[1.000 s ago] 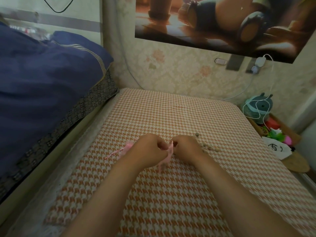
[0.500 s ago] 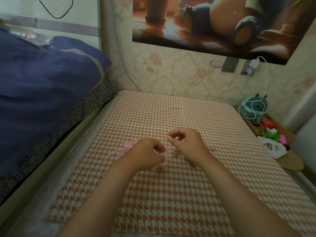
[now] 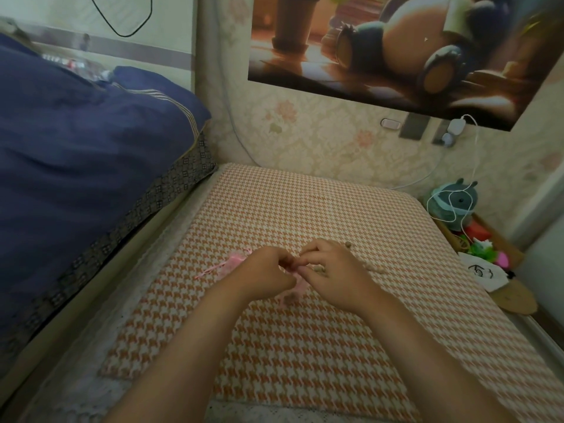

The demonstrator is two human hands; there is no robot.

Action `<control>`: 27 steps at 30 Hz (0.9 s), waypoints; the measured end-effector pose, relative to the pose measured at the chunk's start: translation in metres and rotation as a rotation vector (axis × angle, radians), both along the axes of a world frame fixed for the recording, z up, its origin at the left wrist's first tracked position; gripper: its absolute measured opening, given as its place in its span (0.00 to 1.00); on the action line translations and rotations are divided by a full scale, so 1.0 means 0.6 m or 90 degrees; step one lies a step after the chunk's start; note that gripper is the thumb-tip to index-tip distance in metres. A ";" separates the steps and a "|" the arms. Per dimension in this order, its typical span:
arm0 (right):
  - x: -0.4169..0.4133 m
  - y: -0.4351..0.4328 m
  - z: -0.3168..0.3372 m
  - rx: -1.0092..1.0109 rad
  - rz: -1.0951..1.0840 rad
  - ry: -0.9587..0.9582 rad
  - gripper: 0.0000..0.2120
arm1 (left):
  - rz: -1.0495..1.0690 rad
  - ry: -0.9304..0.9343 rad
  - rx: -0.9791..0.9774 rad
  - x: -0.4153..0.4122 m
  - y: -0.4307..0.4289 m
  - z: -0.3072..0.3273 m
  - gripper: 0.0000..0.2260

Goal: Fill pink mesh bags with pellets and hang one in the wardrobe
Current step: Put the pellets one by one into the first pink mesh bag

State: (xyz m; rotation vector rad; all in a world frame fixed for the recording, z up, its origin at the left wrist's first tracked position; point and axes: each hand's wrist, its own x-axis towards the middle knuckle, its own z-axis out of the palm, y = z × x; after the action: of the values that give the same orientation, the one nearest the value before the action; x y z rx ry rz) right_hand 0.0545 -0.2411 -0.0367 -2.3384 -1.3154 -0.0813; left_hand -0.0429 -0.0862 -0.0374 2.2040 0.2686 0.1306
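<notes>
Orange/white houndstooth pad (image 3: pixel 305 346) fills centre & bottom of frame. Navy duvet (image 3: pixel 76 148) upper left, over patterned mattress edge (image 3: pixel 152 203). Cartoon poster (image 3: pixel 396 47) upper right on floral wallpaper (image 3: pixel 320 138). White charger (image 3: pixel 456 126) w/ cable just below poster. Teal plush toy (image 3: pixel 454 199) at right edge, white cord looped round it.
</notes>
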 end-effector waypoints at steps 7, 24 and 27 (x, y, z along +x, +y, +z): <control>-0.015 -0.025 0.008 -0.096 -0.025 0.048 0.14 | -0.013 -0.023 -0.006 0.003 -0.006 0.001 0.11; 0.022 -0.146 0.033 -0.106 -0.068 -0.024 0.03 | 0.053 -0.122 0.032 0.082 -0.074 -0.009 0.09; 0.032 -0.153 0.026 -0.102 -0.071 -0.003 0.03 | 0.069 -0.081 0.104 0.094 -0.063 -0.036 0.14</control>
State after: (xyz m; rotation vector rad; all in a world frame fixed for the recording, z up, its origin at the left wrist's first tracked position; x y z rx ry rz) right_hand 0.0737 -0.3327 -0.0210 -2.5467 -1.2340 -0.0177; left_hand 0.0137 -0.1239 -0.0591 2.3322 0.3155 0.3629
